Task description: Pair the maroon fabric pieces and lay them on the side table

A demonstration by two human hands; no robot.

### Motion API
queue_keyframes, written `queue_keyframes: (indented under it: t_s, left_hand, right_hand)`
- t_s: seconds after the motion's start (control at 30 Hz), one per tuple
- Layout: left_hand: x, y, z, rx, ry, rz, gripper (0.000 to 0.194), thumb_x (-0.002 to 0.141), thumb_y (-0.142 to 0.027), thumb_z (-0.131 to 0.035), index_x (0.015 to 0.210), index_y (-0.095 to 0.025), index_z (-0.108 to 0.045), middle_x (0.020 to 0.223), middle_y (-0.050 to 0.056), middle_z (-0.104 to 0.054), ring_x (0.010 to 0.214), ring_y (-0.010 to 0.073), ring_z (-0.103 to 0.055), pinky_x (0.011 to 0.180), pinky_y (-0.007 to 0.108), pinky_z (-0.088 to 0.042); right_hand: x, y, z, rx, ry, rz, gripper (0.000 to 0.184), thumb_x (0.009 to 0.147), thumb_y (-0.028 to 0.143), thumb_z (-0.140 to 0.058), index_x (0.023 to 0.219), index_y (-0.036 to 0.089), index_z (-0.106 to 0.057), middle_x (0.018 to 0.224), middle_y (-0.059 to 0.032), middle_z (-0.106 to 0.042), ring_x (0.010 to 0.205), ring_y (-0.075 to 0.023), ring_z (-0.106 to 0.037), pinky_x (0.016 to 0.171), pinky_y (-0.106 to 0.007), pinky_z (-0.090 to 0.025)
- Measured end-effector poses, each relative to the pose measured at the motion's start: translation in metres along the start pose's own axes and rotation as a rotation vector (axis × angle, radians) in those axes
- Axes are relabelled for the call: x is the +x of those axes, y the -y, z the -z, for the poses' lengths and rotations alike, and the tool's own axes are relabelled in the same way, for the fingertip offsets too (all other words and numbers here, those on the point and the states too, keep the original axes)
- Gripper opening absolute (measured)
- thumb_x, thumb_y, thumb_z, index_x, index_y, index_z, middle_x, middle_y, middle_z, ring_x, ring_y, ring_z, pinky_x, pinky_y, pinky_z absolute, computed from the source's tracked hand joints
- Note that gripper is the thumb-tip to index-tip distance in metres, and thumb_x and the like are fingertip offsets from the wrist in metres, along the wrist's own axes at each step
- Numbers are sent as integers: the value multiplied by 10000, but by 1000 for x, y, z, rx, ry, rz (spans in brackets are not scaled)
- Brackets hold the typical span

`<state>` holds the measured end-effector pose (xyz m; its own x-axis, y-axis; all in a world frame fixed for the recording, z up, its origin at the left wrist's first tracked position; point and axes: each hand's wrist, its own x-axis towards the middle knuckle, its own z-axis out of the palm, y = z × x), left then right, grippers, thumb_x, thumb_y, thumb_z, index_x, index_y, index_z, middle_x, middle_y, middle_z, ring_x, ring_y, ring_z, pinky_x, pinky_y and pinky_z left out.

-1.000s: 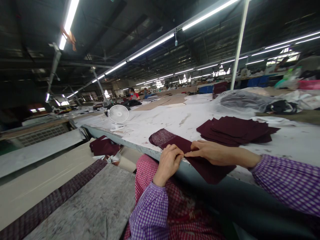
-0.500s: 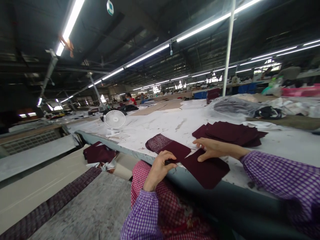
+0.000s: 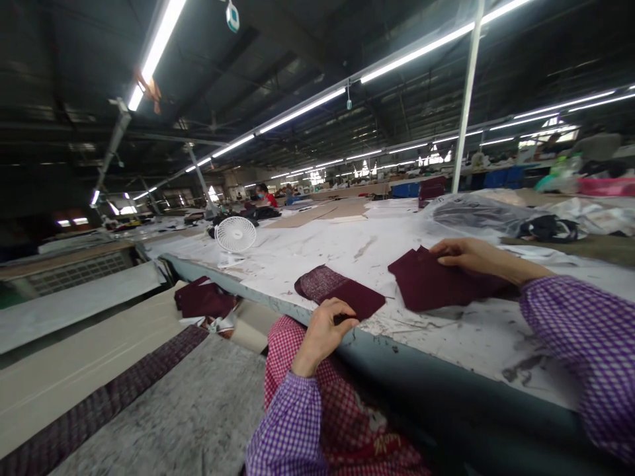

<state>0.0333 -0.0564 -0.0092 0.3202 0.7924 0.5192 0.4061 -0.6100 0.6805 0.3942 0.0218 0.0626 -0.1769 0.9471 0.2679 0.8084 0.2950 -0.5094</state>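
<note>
My left hand (image 3: 325,334) is at the table's near edge, thumb and fingertips closed on the near corner of a small stack of maroon fabric pieces (image 3: 364,299). The far end of that stack shows a speckled, whitish surface (image 3: 320,281). Farther right, my right hand (image 3: 464,256) grips the upper edge of a maroon fabric panel (image 3: 429,284). The panel lies over the spot of the maroon pile, mostly covering it. My thumb on that hand is hidden behind the fingers and cloth.
A white fan (image 3: 235,235) stands on the long white-covered table (image 3: 317,244). Clear plastic and cloth (image 3: 476,210) lie at the back right. More maroon pieces (image 3: 204,299) rest on a lower surface at left. A person in red (image 3: 268,197) is far off.
My right hand has carried a maroon panel from the table's front edge up and right onto the pile. My left hand stays at the stack. The view has shifted slightly.
</note>
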Motion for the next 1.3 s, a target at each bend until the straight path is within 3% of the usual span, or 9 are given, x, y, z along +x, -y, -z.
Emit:
queue_keyframes:
  t_s: [0.13,0.23,0.37,0.5,0.73,0.93,1.1,1.2,1.3]
  left_hand:
    - [2,0,-3,13,-50,46,149,799,-139,-543,696,-160,-649,816,31,-657,809,151,-581,774,270,-430]
    - [4,2,-7,23,-143,153,152,810,-160,-512,711,-161,-628,758,19,-647,746,145,-574,711,263,-426]
    - [7,5,-11,43,-167,147,149,822,-195,-503,730,-165,-617,738,11,-637,733,148,-564,690,265,-426]
    - [7,10,-13,35,-151,124,144,826,-210,-510,741,-170,-620,749,12,-642,746,151,-568,706,272,-439]
    - [6,3,5,-7,-558,10,150,873,-264,-508,852,-173,-626,866,37,-624,840,158,-555,782,292,-439]
    - [2,-7,-2,432,-229,-115,223,887,-347,-527,814,-219,-694,813,45,-617,841,201,-485,782,360,-368]
    - [0,-4,-10,565,-208,-110,326,872,-428,-528,673,-206,-658,757,53,-578,807,206,-462,758,376,-340]
    - [5,-3,-6,484,-256,-100,338,890,-400,-506,645,-192,-611,748,47,-568,791,193,-464,767,360,-360]
    - [13,4,-2,458,-168,-48,189,876,-291,-539,739,-196,-628,822,49,-583,847,198,-476,801,352,-378]
  right_hand:
    - [0,-26,13,-356,-230,-113,194,749,333,-571,858,219,-686,980,-147,-653,896,-362,-588,779,-511,-420]
    - [-6,4,-1,-439,-300,82,316,819,451,-493,837,210,-697,1058,-142,-637,958,-384,-557,825,-540,-386]
    - [-16,84,-44,-208,64,476,365,857,475,-477,966,201,-691,1009,-95,-674,947,-265,-588,846,-378,-425]
    - [-20,137,-93,-116,311,577,310,845,416,-500,940,198,-699,951,-73,-690,850,-216,-611,756,-307,-426]
    - [-7,136,-122,14,299,385,268,810,348,-452,746,159,-630,679,-27,-620,635,-156,-522,566,-258,-341]
    - [-2,133,-125,113,353,339,291,769,412,-494,729,158,-631,700,-27,-627,661,-157,-518,595,-267,-356]
    - [2,126,-129,269,199,12,279,791,409,-464,672,168,-541,567,7,-510,566,-127,-442,528,-260,-334]
    - [3,122,-135,300,216,13,270,787,410,-495,662,173,-526,562,14,-478,553,-115,-414,503,-250,-316]
    - [10,117,-136,456,154,-61,283,752,447,-559,658,182,-527,545,15,-457,527,-117,-406,478,-251,-327]
